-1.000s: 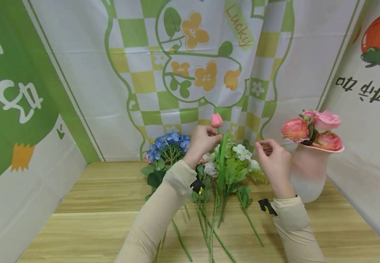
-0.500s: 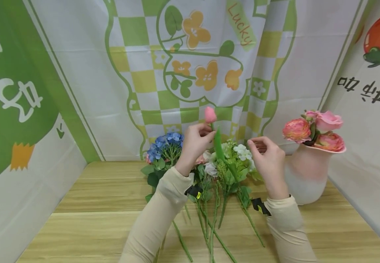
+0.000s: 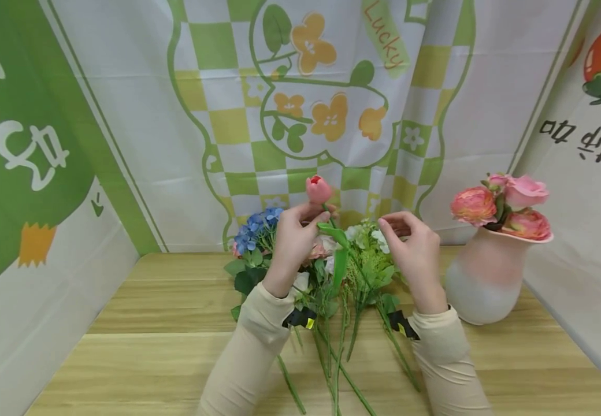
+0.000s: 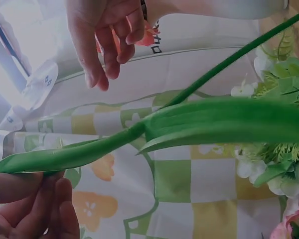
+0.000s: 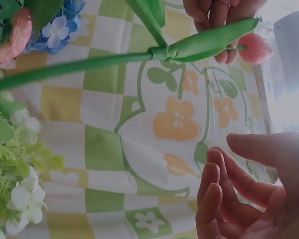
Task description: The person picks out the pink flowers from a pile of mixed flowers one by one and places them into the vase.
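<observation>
Head view: the left hand (image 3: 294, 231) holds a pink tulip (image 3: 318, 188) by the top of its stem, fingers and thumb pinched just under the bud, above the back edge of the wooden table (image 3: 155, 346). The bud stands uppermost, and the green stem (image 3: 338, 271) runs down and toward the person through the loose flowers lying there, so the long axis is close to upright, leaning a little. The left wrist view shows the same grip, fingertips (image 4: 45, 204) closed on the leaf-wrapped stem (image 4: 154, 132).

The right hand (image 3: 410, 248) hovers just to the right of the tulip, apart from it, fingers loosely curled around nothing; the right wrist view shows its palm (image 5: 259, 189) bare. The tulip lies to that hand's left, at about the same height, and the left hand is plainly the nearer, being on it.

A blue hydrangea (image 3: 256, 225) and white sprays (image 3: 370, 242) lie behind and between the hands. A pink vase (image 3: 479, 277) with pink roses (image 3: 498, 205) stands near the table's right edge, beyond the right hand.
</observation>
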The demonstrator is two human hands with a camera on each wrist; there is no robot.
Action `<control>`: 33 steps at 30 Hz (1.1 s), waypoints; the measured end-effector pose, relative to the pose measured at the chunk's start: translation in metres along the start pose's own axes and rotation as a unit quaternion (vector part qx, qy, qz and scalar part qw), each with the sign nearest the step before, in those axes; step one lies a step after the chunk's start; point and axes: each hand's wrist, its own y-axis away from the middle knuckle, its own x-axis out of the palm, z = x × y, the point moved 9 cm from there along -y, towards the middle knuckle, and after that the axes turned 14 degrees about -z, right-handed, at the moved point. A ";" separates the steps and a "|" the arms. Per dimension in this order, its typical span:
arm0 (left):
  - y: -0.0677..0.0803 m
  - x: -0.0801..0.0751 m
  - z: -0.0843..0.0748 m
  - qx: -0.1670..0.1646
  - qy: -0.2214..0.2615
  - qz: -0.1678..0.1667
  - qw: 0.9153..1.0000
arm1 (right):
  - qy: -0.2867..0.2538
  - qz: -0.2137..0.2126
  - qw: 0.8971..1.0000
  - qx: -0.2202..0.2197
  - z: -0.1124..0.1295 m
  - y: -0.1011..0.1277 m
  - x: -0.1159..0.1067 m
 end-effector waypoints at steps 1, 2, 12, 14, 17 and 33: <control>0.001 -0.001 0.001 -0.002 0.008 -0.002 1.000 | -0.001 0.001 1.000 -0.005 0.002 0.000 0.001; 0.002 -0.003 0.002 -0.004 0.017 -0.004 1.000 | -0.001 0.001 1.000 -0.011 0.004 0.001 0.002; 0.010 -0.006 0.011 0.007 0.111 0.000 0.994 | -0.030 0.020 0.998 -0.045 0.019 0.008 0.009; 0.013 -0.006 0.010 0.023 0.122 0.005 0.992 | -0.043 0.024 0.998 -0.043 0.019 0.010 0.010; 0.017 -0.006 0.008 0.045 0.141 0.015 0.989 | -0.057 0.025 0.997 -0.044 0.021 0.011 0.009; 0.030 -0.004 0.001 0.094 0.189 0.062 0.975 | -0.105 0.125 0.986 -0.037 0.036 0.027 0.021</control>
